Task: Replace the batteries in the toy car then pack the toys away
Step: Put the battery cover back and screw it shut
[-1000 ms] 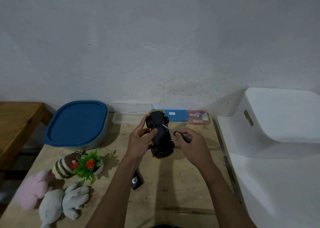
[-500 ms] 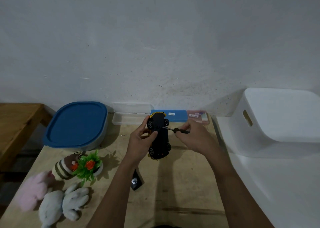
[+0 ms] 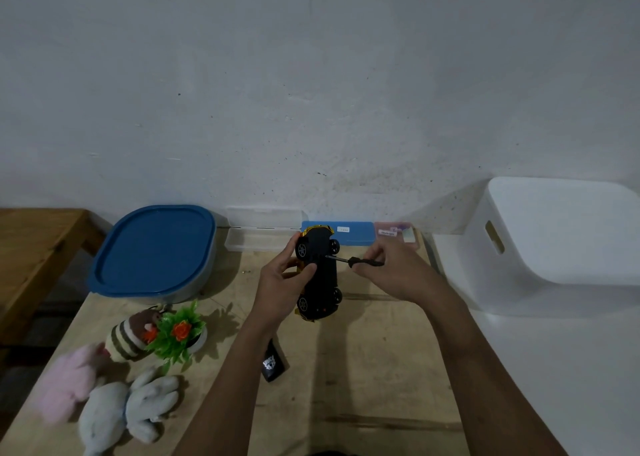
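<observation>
The yellow toy car (image 3: 320,275) is held above the wooden table (image 3: 363,369), turned so its black underside faces me. My left hand (image 3: 282,282) grips it from the left side. My right hand (image 3: 394,268) holds a small black-handled screwdriver (image 3: 360,262) lying almost level, its tip touching the underside near the far wheels. On the table's left lie several soft toys: a striped brown one (image 3: 126,336), a pink one (image 3: 67,381) and a grey one (image 3: 124,412), beside a small plastic plant (image 3: 178,334).
A blue-lidded container (image 3: 156,251) stands at the back left. Along the wall sit an open clear case (image 3: 258,234), a blue case (image 3: 356,232) and a pink case (image 3: 396,232). A white bin (image 3: 554,247) stands on the right. A black remote (image 3: 273,362) lies under my left forearm.
The screwdriver swung from a steep slant to nearly level, and my right hand rose toward the far end of the car. The car was tilted more upright in my left hand.
</observation>
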Demonstrator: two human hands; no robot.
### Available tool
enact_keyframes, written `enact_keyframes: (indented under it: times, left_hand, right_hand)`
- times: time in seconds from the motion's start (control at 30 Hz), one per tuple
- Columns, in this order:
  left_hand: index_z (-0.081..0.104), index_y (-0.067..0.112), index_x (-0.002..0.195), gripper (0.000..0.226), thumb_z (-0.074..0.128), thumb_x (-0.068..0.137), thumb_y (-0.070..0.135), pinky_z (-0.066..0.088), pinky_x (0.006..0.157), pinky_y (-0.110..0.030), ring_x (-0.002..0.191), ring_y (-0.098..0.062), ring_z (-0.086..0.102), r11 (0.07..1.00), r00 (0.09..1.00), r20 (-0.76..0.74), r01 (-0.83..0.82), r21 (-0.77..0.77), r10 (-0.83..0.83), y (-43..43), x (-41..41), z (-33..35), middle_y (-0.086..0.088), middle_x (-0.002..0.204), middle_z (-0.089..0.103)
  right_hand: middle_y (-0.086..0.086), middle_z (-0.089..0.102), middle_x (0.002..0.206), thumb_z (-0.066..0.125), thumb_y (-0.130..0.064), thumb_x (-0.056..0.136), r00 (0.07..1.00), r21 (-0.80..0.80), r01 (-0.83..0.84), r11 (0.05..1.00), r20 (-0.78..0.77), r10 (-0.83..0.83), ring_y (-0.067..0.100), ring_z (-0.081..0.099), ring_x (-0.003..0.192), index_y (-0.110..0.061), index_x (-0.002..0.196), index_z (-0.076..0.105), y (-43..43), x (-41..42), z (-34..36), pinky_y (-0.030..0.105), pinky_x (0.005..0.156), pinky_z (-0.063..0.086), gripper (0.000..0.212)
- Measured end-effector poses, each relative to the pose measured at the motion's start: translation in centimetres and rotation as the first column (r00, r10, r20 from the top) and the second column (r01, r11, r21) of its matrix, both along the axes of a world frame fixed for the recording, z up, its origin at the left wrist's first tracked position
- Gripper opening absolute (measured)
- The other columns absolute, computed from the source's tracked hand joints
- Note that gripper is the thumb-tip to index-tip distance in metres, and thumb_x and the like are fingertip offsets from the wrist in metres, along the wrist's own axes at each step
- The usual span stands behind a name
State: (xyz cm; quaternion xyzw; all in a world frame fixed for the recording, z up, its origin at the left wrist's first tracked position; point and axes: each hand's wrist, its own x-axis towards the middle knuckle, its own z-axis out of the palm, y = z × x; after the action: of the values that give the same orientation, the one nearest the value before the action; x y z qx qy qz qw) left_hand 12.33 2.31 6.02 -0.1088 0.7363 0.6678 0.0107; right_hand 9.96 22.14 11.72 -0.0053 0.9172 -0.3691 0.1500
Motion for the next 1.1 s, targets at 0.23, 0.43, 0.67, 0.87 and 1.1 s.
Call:
enact_keyframes:
  times: [0.23, 0.43, 0.67, 0.87, 1.1]
  left_hand:
    - [0.044, 0.035, 0.145, 0.067, 0.068, 0.090, 0.005, 0.055, 0.095, -0.045, 0.105, -0.006, 0.062, 1.000, 1.000, -0.015, -0.006, 0.001, 0.006, 0.0, -0.1, 0.0, 0.011, 0.104, 0.069]
    - [0.043, 0.036, 0.143, 0.066, 0.066, 0.090, 0.003, 0.054, 0.075, -0.012, 0.087, 0.013, 0.063, 0.999, 0.999, -0.049, 0.006, -0.038, -0.008, -0.2, 0.0, 0.0, 0.019, 0.099, 0.068]
    - [0.042, 0.042, 0.140, 0.066, 0.067, 0.090, 0.006, 0.055, 0.088, -0.023, 0.104, 0.000, 0.061, 0.998, 0.999, -0.043, 0.015, -0.055, -0.017, -0.3, 0.3, -0.4, 0.022, 0.104, 0.068]
    - [0.043, 0.053, 0.128, 0.065, 0.067, 0.091, 0.005, 0.055, 0.091, -0.032, 0.100, 0.003, 0.061, 0.999, 0.998, -0.054, 0.007, -0.040, -0.009, -0.7, 0.3, -0.4, 0.016, 0.102, 0.069]
    - [0.045, 0.051, 0.132, 0.066, 0.068, 0.090, 0.006, 0.054, 0.096, -0.039, 0.103, -0.001, 0.062, 0.999, 0.999, -0.044, -0.004, -0.043, 0.002, -1.6, 0.1, -0.6, 0.015, 0.106, 0.070]
  right_hand:
    - [-0.001, 0.061, 0.095, 0.052, -0.044, 0.096, 0.999, 0.000, -0.014, 1.000, 0.042, 0.014, 0.016, 0.059, 0.090, -0.016, 0.106, 0.059, -0.1, 0.2, -0.1, 0.030, 0.071, 0.046, 0.030]
    - [-0.001, 0.065, 0.090, 0.064, -0.037, 0.091, 0.999, -0.008, -0.031, 0.999, -0.014, 0.031, 0.010, 0.059, 0.083, -0.017, 0.094, 0.065, 0.1, -0.1, 0.1, 0.028, 0.073, 0.048, 0.020]
    - [-0.005, 0.058, 0.097, 0.066, -0.039, 0.089, 0.995, 0.033, -0.054, 0.998, 0.080, 0.051, 0.012, 0.058, 0.089, -0.023, 0.106, 0.052, 0.0, -0.1, 0.1, 0.025, 0.065, 0.044, 0.027]
    - [0.005, 0.061, 0.074, 0.057, -0.042, 0.094, 0.997, 0.089, -0.073, 0.993, -0.020, 0.075, 0.015, 0.055, 0.067, -0.015, 0.085, 0.068, -0.3, -0.4, 0.4, 0.027, 0.057, 0.037, 0.031]
    - [-0.002, 0.062, 0.096, 0.067, -0.036, 0.088, 0.994, 0.064, -0.104, 0.993, 0.029, 0.102, 0.013, 0.060, 0.082, -0.023, 0.101, 0.053, -0.4, -0.4, -0.3, 0.029, 0.069, 0.048, 0.023]
